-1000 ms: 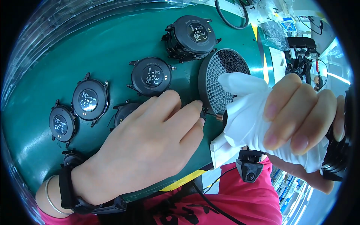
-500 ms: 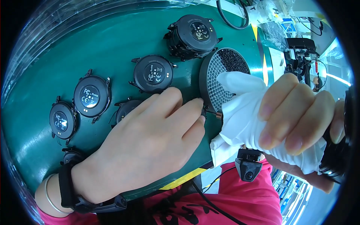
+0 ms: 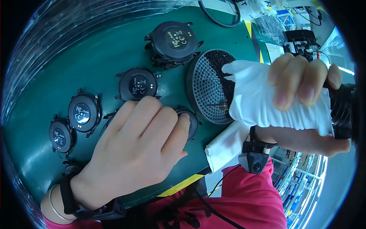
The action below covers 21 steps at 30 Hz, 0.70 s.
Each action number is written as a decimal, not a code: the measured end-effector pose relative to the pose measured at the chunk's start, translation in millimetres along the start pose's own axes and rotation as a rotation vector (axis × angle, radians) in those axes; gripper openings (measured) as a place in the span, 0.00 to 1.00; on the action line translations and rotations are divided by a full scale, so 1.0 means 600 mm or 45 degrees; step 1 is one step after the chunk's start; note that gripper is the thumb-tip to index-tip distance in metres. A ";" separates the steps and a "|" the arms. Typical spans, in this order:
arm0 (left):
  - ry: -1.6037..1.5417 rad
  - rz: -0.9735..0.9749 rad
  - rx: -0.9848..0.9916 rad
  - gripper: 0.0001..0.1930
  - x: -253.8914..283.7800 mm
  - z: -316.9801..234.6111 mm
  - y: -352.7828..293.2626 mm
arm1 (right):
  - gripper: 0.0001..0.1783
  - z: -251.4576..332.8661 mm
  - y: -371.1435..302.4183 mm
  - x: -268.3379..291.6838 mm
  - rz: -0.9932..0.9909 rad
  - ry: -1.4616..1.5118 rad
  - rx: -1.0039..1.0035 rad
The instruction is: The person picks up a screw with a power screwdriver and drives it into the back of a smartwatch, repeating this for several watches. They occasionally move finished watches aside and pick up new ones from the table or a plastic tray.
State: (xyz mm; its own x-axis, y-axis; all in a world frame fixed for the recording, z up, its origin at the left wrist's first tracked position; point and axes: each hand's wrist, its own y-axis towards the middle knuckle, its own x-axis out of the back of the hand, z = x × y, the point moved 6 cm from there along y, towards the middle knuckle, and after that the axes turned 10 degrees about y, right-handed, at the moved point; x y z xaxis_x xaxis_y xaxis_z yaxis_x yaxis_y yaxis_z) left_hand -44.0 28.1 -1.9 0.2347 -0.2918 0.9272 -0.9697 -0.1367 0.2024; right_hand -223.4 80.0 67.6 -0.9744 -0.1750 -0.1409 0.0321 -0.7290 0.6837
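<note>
My left hand lies over the green table mat, its curled fingers holding a black round smartwatch case, mostly covered by the fingers. Wrapped around a screwdriver with a white cloth-like cover is my right hand; a dark end sticks out at the right. The screwdriver's thin bit lies over a round grey dimpled dish. Small black screws are heaped at the dish's far right. Another case is partly hidden beside my left hand.
Beyond my left hand rests a smartwatch case, with a stack of cases farther back. Two more cases lie at the left. A black cable loops at the back, and clear plastic sheeting lines the far left edge.
My right hand has raised the screwdriver, and its bit has gone from beside the held smartwatch case to over the dish. The whole view has shifted slightly.
</note>
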 end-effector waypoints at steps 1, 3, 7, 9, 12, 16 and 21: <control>-0.001 0.004 -0.006 0.28 -0.003 -0.001 0.001 | 0.53 0.001 0.000 -0.001 -0.006 -0.004 0.002; -0.088 -0.135 -0.053 0.26 -0.006 -0.004 0.002 | 0.54 -0.002 0.003 -0.007 0.016 0.004 -0.040; -0.146 -0.197 -0.128 0.23 -0.014 -0.008 0.002 | 0.54 0.012 0.010 -0.011 0.100 -0.110 -0.103; -0.159 -0.197 -0.157 0.23 -0.015 -0.010 0.003 | 0.54 0.024 0.014 -0.011 0.179 -0.225 -0.148; -0.175 -0.175 -0.127 0.21 -0.013 -0.008 0.002 | 0.54 0.022 0.017 -0.012 0.307 -0.358 -0.193; -0.192 -0.207 -0.071 0.21 -0.013 -0.004 -0.001 | 0.53 0.020 0.007 -0.020 0.138 -0.365 -0.144; -0.210 -0.171 -0.059 0.21 -0.008 -0.004 0.001 | 0.52 0.018 0.014 -0.023 0.083 -0.241 -0.184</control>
State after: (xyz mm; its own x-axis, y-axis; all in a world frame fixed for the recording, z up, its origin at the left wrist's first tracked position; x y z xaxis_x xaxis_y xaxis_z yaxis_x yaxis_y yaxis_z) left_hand -46.1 32.0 -5.6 0.3661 -0.4256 0.8276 -0.9302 -0.1422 0.3383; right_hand -212.1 83.6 83.0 -0.9931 -0.1075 0.0459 0.1142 -0.8100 0.5752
